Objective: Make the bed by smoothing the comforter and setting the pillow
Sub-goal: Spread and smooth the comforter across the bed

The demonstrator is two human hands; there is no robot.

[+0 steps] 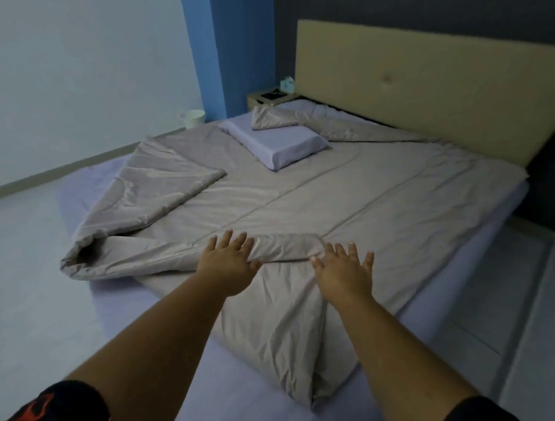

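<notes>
A beige comforter (350, 194) lies across the bed over a pale lilac sheet (246, 384). Its left corner is folded back on itself, and a long fold runs along the near edge. A lilac pillow (279, 143) rests on the comforter near the head, with a beige flap lying over its far end. My left hand (228, 262) reaches out with fingers spread, fingertips on the near fold. My right hand (345, 273) is also spread flat, at the right end of that fold. Neither hand holds anything.
A tan padded headboard (434, 86) stands at the far side. A small bedside table (268, 98) with a tissue box sits at the head's left corner. A white bin (192, 118) stands on the floor by the blue wall.
</notes>
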